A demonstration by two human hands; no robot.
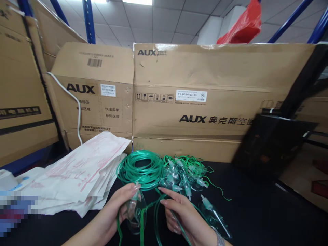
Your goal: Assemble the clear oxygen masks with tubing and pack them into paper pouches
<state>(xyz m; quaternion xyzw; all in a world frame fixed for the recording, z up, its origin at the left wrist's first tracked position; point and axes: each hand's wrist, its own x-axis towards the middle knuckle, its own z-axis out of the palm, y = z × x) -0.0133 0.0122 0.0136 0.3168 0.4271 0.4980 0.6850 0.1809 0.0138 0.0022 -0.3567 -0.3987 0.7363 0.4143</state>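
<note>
My left hand (120,206) is closed around a clear plastic oxygen mask (135,213) with a green strap, held just above the black table. My right hand (183,215) is closed on the thin green tubing (160,218) that runs off that mask, its index finger stretched toward the left hand. Behind both hands lies a coil of green tubing (140,169), and beside it a heap of more clear masks (184,174) with green connectors. Another mask (214,215) lies right of my right hand.
A stack of white paper pouches with red print (79,174) lies at the left. Large AUX cardboard boxes (200,102) wall off the back of the black table (256,212). A white cable (74,102) hangs over the left box. A dark blurred object (271,143) stands at the right.
</note>
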